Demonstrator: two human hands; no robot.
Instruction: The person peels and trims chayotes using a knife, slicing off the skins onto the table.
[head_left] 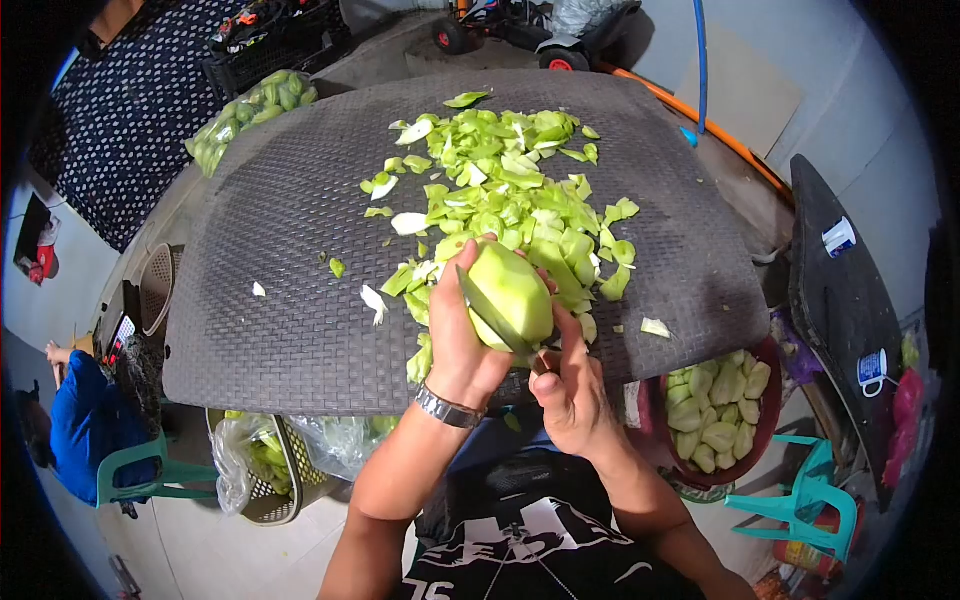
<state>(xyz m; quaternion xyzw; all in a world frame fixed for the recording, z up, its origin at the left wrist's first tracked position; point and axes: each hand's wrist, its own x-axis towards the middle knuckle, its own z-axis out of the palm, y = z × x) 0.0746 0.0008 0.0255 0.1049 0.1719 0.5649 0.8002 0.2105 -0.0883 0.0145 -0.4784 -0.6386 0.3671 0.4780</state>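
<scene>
My left hand (462, 335), with a metal watch on its wrist, holds a pale green peeled fruit or vegetable (515, 295) above the near part of the dark woven table (290, 230). In my right hand (568, 385) is a knife (492, 312); its handle is between thumb and fingers, and its blade lies against the near left side of the green piece. Beyond my hands, a long pile of green peelings (510, 165) spreads over the table. The fingers of my left hand are partly hidden behind the piece.
Right of my lap, a dark red basin (657, 425) holds several peeled pieces. A crate (295, 455) with plastic bags stands left, beside a green chair (180, 475) and a person in blue (90, 420). A bag of green produce (250, 115) lies beyond the table's left edge.
</scene>
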